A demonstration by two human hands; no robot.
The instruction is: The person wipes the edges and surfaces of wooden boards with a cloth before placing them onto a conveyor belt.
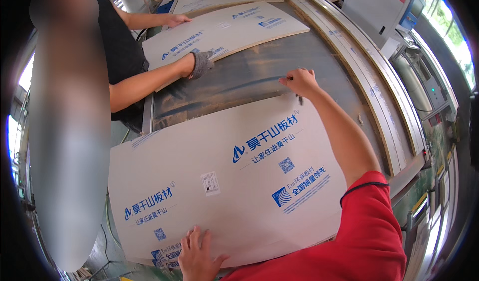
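In front of me lies a large white-faced panel [224, 221] with blue printing and a small white label [210, 184]. My left hand [197, 253] rests on its near edge, fingers spread flat. At the panel's far right corner, my right hand [302, 83] is closed in a pinch. A small dark thing [300, 100] pokes out beneath it, too small to make out. Beyond a strip of dark worn tabletop [234, 81] lies a second printed panel [239, 24].
A co-worker stands at the left, a grey-gloved hand [202, 64] on the second panel's near edge and a bare hand [177, 20] at its far side. Long narrow strips [349, 66] run along the right. A grey machine cabinet [376, 6] stands at the far right.
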